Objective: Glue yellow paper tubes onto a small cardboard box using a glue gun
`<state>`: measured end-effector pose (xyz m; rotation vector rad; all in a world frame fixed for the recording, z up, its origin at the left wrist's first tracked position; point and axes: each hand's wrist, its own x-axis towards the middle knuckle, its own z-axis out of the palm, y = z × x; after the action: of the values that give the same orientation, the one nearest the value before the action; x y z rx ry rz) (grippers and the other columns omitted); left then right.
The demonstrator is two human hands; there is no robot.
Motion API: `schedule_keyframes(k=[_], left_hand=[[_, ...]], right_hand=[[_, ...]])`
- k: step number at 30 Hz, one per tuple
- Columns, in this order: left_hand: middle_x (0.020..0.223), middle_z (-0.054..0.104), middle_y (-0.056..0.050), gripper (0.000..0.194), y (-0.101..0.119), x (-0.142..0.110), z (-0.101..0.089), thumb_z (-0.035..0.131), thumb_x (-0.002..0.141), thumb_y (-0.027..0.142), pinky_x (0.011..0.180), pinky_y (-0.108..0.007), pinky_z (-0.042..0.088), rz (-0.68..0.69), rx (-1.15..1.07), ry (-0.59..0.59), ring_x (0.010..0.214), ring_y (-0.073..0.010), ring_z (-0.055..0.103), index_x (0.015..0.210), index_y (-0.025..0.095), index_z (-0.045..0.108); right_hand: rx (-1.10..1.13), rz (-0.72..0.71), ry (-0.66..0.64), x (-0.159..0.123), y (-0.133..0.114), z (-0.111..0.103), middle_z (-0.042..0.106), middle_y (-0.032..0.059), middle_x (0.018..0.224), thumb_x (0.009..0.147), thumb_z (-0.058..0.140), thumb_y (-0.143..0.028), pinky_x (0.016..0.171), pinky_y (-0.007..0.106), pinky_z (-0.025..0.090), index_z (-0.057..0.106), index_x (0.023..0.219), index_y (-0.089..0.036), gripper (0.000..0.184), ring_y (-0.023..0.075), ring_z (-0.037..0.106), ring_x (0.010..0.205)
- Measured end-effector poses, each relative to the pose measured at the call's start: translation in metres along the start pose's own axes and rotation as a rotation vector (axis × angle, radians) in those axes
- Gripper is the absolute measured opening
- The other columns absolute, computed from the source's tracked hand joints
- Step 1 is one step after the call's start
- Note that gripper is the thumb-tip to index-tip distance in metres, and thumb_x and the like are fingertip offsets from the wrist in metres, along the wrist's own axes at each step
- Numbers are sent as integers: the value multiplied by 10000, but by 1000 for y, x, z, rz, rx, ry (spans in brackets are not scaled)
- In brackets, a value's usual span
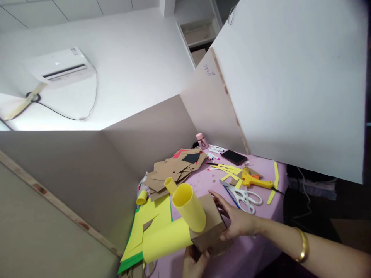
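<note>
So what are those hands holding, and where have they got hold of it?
A brown cardboard piece with yellow paper tubes on it. The right hand holds its right edge; the left hand supports it from underneath at the near edge.

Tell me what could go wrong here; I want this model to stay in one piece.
The yellow paper tube stands tilted on the cardboard piece and might tip or come loose as the right hand and left hand turn it. The scissors lie open close to the right hand.

Both hands (220,235) on cardboard box (210,227)
</note>
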<state>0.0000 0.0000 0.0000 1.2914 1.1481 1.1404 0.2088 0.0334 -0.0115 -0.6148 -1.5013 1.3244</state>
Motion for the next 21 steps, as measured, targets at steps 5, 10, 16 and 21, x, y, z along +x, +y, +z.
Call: schedule_keyframes(k=[5,10,16,21], left_hand=[[897,741,-162,593,-26,13,5,793,511,548,947,-441,448,87,-78,14,1033,-361,620,913,119,713],[887,748,-150,543,-52,11,5,776,540,563,917,-427,474,103,-80,90,964,-331,652,864,129,728],[889,748,-154,595,-66,9,8,751,529,616,878,-388,499,110,-31,224,913,-313,665,850,118,703],[958,732,-172,631,-61,4,14,721,559,633,888,-374,500,126,-29,202,997,-328,643,912,111,680]], right_hand=[[-28,41,-25,13,9,-5,189,185,1517,413,907,-389,1137,412,157,-14,1473,-223,1413,282,337,1331],[-130,56,-104,17,-2,-9,296,197,1478,441,892,-343,1143,422,148,3,1478,-147,1380,299,322,1339],[-181,71,-139,23,-7,-8,199,218,1514,439,882,-365,1139,427,160,31,1478,-107,1368,311,254,1371],[-132,75,-103,20,-3,-9,166,195,1531,439,897,-333,1141,410,146,19,1484,-164,1375,291,220,1388]])
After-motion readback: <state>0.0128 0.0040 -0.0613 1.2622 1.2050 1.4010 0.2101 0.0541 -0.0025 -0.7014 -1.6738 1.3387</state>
